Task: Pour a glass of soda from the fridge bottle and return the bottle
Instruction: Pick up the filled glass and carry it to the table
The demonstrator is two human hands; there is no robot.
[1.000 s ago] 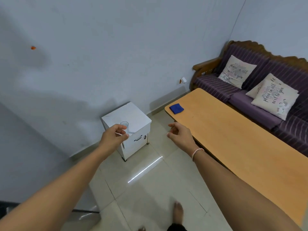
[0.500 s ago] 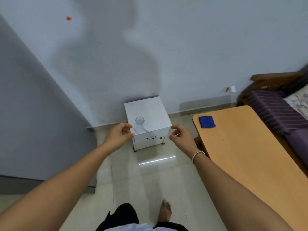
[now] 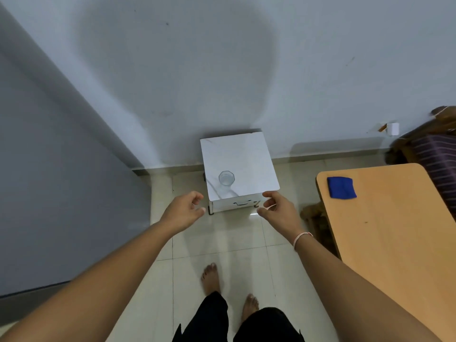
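Observation:
A clear empty glass [image 3: 226, 178] stands upright on the white marble-patterned top of a small cabinet [image 3: 249, 159] against the far wall. My left hand [image 3: 183, 210] hovers in front of the cabinet's left front corner, fingers loosely curled and holding nothing. Level with it, my right hand [image 3: 278, 210] hangs before the right front corner, also curled and holding nothing, with a thin band on the wrist. Neither hand touches the glass or the cabinet. No bottle is in view.
A large grey flat surface [image 3: 49, 169] fills the left side. A wooden table [image 3: 394, 230] with a blue cloth [image 3: 341, 187] stands at the right, a purple sofa [image 3: 436, 154] behind it. My bare feet stand on the tiled floor [image 3: 222, 243].
The view has swung left, so the cabinet and glass now sit centred. The sofa has slid mostly out of frame. Both hands stay empty in front of the cabinet.

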